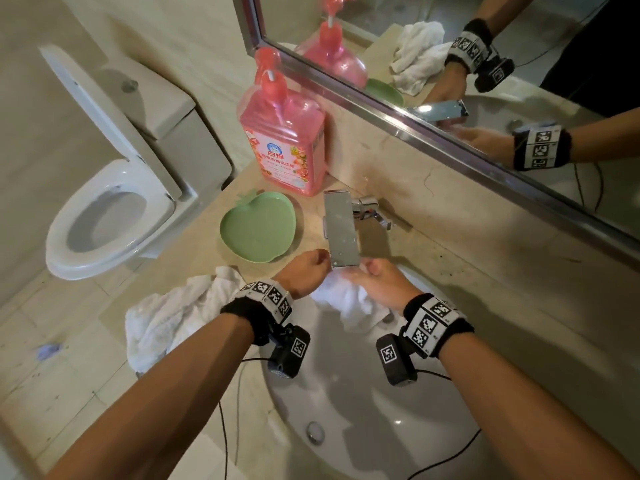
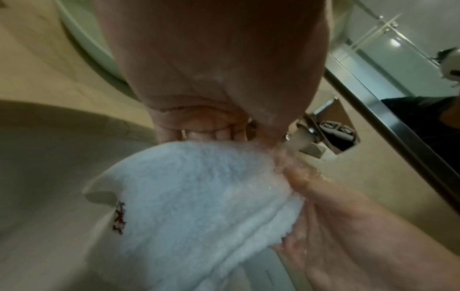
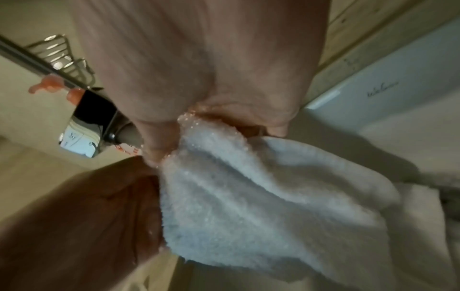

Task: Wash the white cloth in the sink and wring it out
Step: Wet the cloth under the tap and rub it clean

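Note:
A wet white cloth point(image 1: 349, 301) hangs over the white sink point(image 1: 367, 403), under the chrome faucet point(image 1: 341, 230). My left hand point(image 1: 308, 268) grips its left upper edge with curled fingers; in the left wrist view the cloth point(image 2: 199, 196) bunches below that hand point(image 2: 216, 126) while water runs from the spout point(image 2: 298, 139). My right hand point(image 1: 375, 277) grips the cloth's right side; in the right wrist view the cloth point(image 3: 248, 187) hangs wet from that hand point(image 3: 224, 118). Most of both hands' fingers are hidden by the cloth.
A second white cloth point(image 1: 173, 317) lies crumpled on the beige counter point(image 1: 207, 237) left of the sink. Behind it sit a green apple-shaped dish point(image 1: 258, 230) and a pink pump bottle point(image 1: 284, 133). A mirror point(image 1: 485, 64) runs along the back; a toilet point(image 1: 114, 202) stands at left.

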